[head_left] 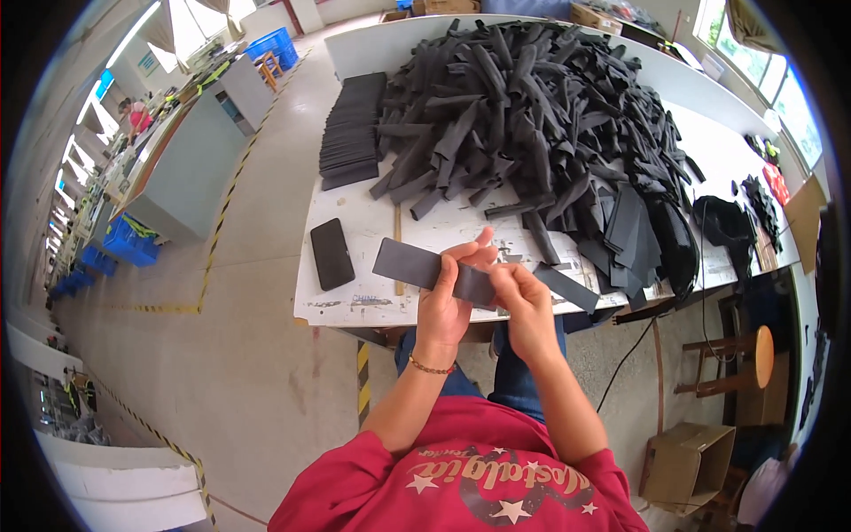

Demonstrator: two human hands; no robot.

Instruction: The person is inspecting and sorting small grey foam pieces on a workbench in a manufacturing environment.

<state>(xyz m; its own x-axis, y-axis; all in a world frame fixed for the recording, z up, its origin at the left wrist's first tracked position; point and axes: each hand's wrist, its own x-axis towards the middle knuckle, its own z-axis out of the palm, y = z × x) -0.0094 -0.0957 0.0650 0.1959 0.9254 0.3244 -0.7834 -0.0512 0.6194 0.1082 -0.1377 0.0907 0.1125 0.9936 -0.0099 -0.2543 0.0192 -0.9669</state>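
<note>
A flat black fabric strip [408, 261] spans both of my hands just above the table's near edge. My left hand [448, 293] grips it around the middle, thumb on top and fingers behind. At its right end, my right hand [523, 301] pinches the strip between thumb and fingers. Another dark strip [567, 287] lies on the table by my right hand. Beyond my hands rises a big heap of curled black strips [523, 115]. Left of the heap, a neat stack of flat strips [351, 133] overlaps in a row.
A black smartphone [332, 254] lies on the white table [372, 301], left of my hands. Black pieces and a black bag-like thing [722, 222] sit at the right. A wooden stool [736, 359] and cardboard box [687, 465] stand on the floor at right. A person [137, 115] is far left.
</note>
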